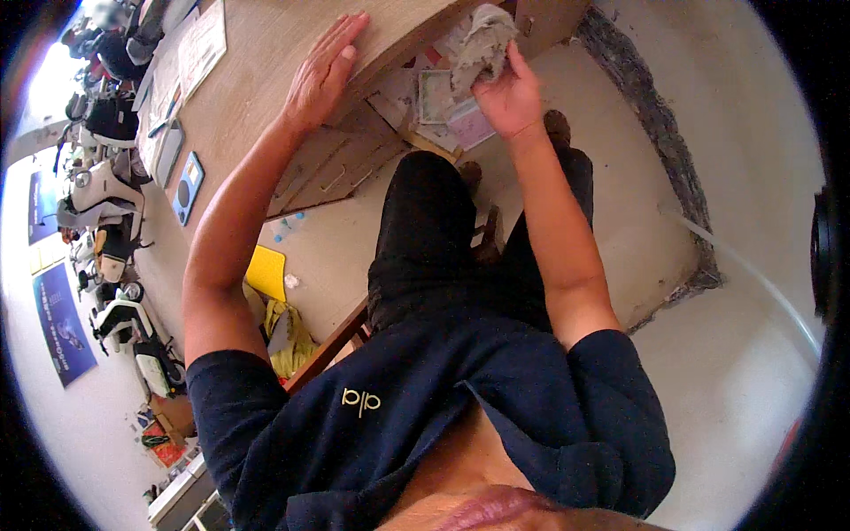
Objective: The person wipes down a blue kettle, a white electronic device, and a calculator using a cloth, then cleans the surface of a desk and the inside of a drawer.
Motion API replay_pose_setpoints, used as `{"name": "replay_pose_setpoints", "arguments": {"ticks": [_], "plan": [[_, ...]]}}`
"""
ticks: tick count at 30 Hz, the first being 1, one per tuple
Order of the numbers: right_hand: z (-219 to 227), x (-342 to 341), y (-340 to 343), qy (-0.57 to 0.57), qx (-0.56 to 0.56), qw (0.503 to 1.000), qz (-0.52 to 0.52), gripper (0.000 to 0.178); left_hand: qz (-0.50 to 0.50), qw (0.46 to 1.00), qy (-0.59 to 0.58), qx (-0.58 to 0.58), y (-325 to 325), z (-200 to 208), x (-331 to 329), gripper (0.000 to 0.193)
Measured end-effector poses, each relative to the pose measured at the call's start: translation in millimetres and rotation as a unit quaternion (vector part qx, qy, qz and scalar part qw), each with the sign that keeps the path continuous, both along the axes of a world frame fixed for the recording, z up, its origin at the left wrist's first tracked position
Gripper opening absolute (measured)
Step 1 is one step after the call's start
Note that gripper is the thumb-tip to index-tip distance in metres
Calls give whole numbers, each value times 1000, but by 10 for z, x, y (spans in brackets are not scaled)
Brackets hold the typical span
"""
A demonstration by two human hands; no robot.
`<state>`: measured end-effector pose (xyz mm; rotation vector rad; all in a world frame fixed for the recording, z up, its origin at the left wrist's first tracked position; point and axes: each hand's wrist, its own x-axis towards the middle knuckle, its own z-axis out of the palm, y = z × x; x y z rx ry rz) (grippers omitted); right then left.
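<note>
My left hand (320,81) lies flat on the wooden desk top (266,53) near its front edge, fingers stretched out and holding nothing. In my right hand (512,102) is a crumpled grey rag (483,49), held up beside the desk's edge. Below the rag, an open space under the desk top shows papers and a pinkish-white box (470,124). How the rag is gripped underneath is partly hidden.
A blue phone (189,188) and paper sheets (202,49) lie on the desk's left. Cabinet doors (332,168) stand below it. A yellow pad (266,273) is near the wooden chair (329,350). Several scooters (133,327) stand farther left. A hose (761,279) runs at right.
</note>
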<state>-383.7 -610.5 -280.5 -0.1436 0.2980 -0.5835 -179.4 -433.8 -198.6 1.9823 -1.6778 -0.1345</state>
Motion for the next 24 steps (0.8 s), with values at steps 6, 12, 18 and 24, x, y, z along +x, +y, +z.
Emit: {"name": "replay_pose_setpoints", "arguments": {"ticks": [6,12,18,24], "plan": [[-54,126,340,-16,-29,997,73,39,35,998,21,-38,348,55,-2,51],[-124,372,634,29,-26,997,61,41,58,989,-137,27,1514,49,240,49],[-149,871,1412,25,15,997,73,39,61,986,-139,62,1824,51,224,49],[158,1041,2894,23,86,963,255,39,63,988,-122,66,1846,100,175,48]]}}
